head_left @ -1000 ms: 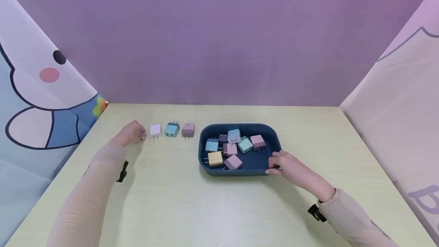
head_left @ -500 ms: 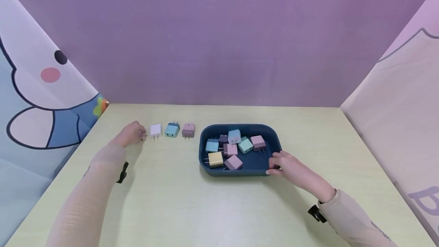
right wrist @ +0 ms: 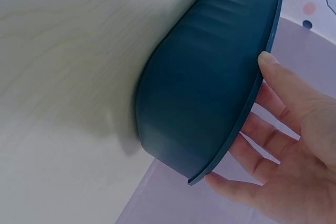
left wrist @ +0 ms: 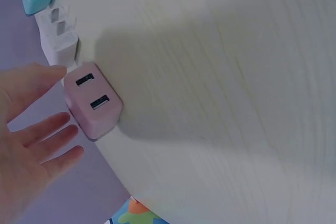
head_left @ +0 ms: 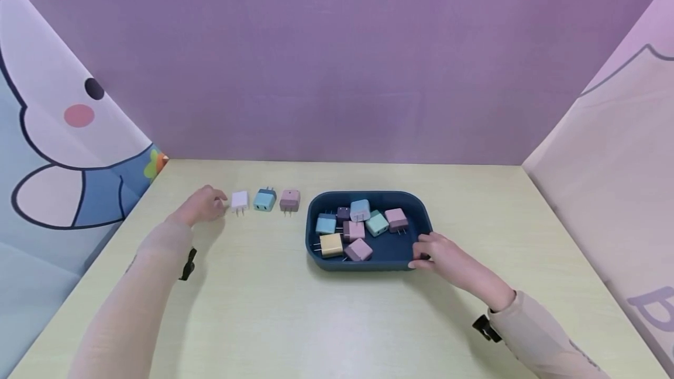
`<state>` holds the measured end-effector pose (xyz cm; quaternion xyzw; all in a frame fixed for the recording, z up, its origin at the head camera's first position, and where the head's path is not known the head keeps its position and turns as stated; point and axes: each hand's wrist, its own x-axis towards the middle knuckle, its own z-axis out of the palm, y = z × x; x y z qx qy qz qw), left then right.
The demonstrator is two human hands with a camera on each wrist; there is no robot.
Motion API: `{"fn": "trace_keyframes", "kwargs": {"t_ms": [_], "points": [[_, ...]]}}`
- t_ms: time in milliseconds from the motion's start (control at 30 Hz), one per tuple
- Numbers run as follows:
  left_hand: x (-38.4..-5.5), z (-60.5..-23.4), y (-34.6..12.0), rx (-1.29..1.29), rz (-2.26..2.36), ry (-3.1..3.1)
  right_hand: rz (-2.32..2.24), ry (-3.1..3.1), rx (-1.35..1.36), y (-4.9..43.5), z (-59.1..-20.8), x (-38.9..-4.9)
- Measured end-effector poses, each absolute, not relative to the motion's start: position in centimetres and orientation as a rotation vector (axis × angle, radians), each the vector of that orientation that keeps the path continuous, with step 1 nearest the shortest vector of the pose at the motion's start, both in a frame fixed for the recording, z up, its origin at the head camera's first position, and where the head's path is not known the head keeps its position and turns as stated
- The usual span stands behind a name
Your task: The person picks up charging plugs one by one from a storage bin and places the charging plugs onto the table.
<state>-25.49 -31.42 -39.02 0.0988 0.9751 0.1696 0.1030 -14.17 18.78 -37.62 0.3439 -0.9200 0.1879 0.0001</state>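
My left hand (head_left: 202,204) is at the left end of a row of USB charger plugs. In the left wrist view its fingers are spread, thumb and fingertips right beside a pink charger plug (left wrist: 94,100) with two USB ports; the hand hides this plug in the head view. To its right stand a white charger plug (head_left: 240,200), a blue one (head_left: 264,199) and a mauve one (head_left: 289,199). My right hand (head_left: 444,256) grips the rim of a dark blue tray (head_left: 368,266) at its front right corner, thumb outside and fingers over the edge.
Inside the tray lie several charger plugs, among them a yellow one (head_left: 330,245), a mint green one (head_left: 377,223) and a light blue one (head_left: 360,210). A purple backdrop (head_left: 337,75) stands behind the pale table (head_left: 326,320), with printed cloth at both sides.
My left hand's fingers have loosened and spread at the end of the row. The right hand and the tray have stayed in place.
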Motion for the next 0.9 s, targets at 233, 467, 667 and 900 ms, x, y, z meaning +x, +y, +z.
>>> {"fn": "trace_keyframes", "kwargs": {"t_ms": [233,467,667,900], "points": [[-25.2,-37.9,-30.8,0.241,0.478,2.833,0.600,-2.892,1.078,18.8,-37.7,-14.2],[-24.8,-36.3,-29.6,0.227,0.464,2.811,0.592,-2.887,1.075,18.8,-37.7,-14.2],[-24.5,-35.4,-28.4,0.292,0.388,2.882,0.577,-2.877,1.078,18.8,-37.7,-14.1],[-24.3,-34.6,-26.8,0.307,0.370,2.896,0.577,-2.868,1.082,18.8,-37.8,-14.2]]}}
